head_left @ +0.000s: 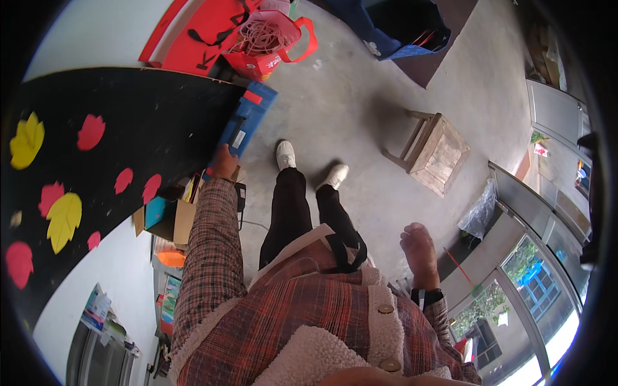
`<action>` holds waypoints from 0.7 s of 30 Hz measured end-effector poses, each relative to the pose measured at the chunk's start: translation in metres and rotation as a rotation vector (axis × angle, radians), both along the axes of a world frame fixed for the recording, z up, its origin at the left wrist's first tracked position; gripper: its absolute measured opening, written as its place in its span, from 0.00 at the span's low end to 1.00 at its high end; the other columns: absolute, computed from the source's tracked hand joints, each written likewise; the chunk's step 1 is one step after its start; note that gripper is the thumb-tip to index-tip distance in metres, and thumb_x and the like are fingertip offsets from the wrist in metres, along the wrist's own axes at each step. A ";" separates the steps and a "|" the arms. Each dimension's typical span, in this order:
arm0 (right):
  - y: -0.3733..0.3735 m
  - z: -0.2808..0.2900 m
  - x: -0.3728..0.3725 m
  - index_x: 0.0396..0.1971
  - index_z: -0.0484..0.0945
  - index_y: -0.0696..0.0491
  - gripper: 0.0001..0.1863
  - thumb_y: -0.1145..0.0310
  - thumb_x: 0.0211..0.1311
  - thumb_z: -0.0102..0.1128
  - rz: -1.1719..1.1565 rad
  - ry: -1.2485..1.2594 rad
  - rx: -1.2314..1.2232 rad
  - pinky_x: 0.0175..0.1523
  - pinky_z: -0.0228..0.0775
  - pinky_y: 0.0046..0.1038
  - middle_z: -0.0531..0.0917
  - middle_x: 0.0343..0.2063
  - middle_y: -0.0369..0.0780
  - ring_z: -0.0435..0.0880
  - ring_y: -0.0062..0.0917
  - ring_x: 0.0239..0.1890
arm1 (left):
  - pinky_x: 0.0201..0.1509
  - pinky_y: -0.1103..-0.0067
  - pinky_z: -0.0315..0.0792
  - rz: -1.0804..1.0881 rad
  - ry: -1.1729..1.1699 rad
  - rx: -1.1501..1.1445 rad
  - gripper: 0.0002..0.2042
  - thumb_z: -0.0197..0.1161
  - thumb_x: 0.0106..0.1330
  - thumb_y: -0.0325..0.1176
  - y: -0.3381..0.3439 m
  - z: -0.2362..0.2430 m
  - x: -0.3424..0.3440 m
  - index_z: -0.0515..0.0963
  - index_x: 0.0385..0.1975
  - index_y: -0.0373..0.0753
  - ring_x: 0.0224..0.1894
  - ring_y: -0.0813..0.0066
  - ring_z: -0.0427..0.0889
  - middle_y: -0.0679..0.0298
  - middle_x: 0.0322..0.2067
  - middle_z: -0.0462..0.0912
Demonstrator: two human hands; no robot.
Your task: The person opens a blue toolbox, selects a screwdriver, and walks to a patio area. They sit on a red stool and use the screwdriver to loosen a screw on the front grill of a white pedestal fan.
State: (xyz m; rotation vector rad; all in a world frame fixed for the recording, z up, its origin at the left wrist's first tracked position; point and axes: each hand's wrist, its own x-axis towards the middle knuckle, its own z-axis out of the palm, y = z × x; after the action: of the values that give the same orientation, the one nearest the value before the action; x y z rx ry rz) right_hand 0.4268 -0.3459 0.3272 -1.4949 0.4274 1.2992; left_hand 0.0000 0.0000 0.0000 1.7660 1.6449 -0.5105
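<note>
Concrete floor (360, 90) here, bare and grey, with a dark brown mat (421, 71) near the far side and a blue bag (393, 46) gaping open on it. Left side is mostly a big black panel (154, 103) dotted with yellow and pink-red leaf cutouts; can't tell if it's flat or upright. White wall (58, 315) below that, metal-framed glass panes (515, 315) over on the right with greenery outside. Past the panel's far edge there's a large red bag (177, 48), plus a smaller red carrier bag (254, 63) with a tangle of pale cord (265, 35) poking out the top. The blue plastic case (257, 106) with red patches sits right along the panel's near end, and the left hand (224, 162) has its fingers closed over the case's near end. Right hand (421, 251) is off to the side in the air, fingers loosely half curled, nothing visible in it. Tight on the left: an open cardboard box (183, 222) crowds the left forearm. Ahead of the white shoes (286, 155) it's open concrete up to the bags, and the wooden stool (441, 154) breaks up the right side, well apart from the case.
</note>
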 end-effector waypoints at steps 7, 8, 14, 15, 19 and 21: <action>0.027 -0.046 -0.001 0.45 0.73 0.53 0.10 0.70 0.65 0.54 0.065 -0.013 -0.084 0.45 0.71 0.26 0.78 0.40 0.38 0.79 0.25 0.41 | 0.57 0.64 0.72 -0.113 -0.070 0.133 0.26 0.65 0.56 0.35 0.011 -0.072 -0.015 0.70 0.54 0.33 0.53 0.47 0.76 0.44 0.48 0.78; 0.032 -0.049 -0.002 0.45 0.73 0.53 0.10 0.70 0.65 0.54 0.009 0.022 -0.069 0.46 0.72 0.26 0.78 0.40 0.38 0.79 0.25 0.41 | 0.56 0.64 0.72 -0.108 -0.070 0.104 0.25 0.66 0.55 0.35 0.012 -0.078 -0.013 0.70 0.52 0.32 0.52 0.48 0.77 0.44 0.46 0.79; 0.050 -0.063 -0.018 0.45 0.73 0.53 0.10 0.70 0.65 0.53 0.131 0.009 -0.185 0.47 0.72 0.26 0.80 0.40 0.38 0.80 0.25 0.41 | 0.51 0.63 0.74 -0.022 -0.060 -0.075 0.21 0.65 0.54 0.36 0.021 -0.078 0.008 0.74 0.46 0.33 0.47 0.45 0.79 0.43 0.41 0.81; 0.051 -0.064 -0.020 0.45 0.73 0.53 0.10 0.70 0.65 0.53 0.103 0.037 -0.204 0.47 0.72 0.26 0.80 0.40 0.38 0.80 0.25 0.41 | 0.51 0.63 0.74 -0.040 -0.044 -0.100 0.20 0.64 0.54 0.36 0.019 -0.074 0.011 0.74 0.45 0.33 0.47 0.45 0.79 0.42 0.41 0.81; 0.049 -0.066 -0.023 0.45 0.73 0.54 0.10 0.70 0.66 0.52 0.094 0.060 -0.177 0.47 0.72 0.27 0.80 0.40 0.38 0.80 0.25 0.41 | 0.51 0.62 0.74 -0.086 0.034 -0.134 0.18 0.61 0.55 0.35 0.010 -0.071 0.033 0.75 0.44 0.33 0.47 0.44 0.79 0.43 0.41 0.81; 0.046 -0.069 -0.023 0.46 0.73 0.54 0.10 0.70 0.66 0.51 0.083 0.074 -0.145 0.47 0.71 0.27 0.80 0.40 0.38 0.80 0.25 0.42 | 0.52 0.61 0.74 -0.105 -0.003 -0.177 0.17 0.60 0.55 0.35 0.002 -0.068 0.039 0.76 0.43 0.33 0.47 0.44 0.79 0.43 0.41 0.81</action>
State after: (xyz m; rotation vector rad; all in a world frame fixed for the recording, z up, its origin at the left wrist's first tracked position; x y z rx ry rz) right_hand 0.4035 -0.3001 0.2585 -1.6031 0.5216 1.4177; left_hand 0.0393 0.0018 -0.0682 1.7270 1.4631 -0.6801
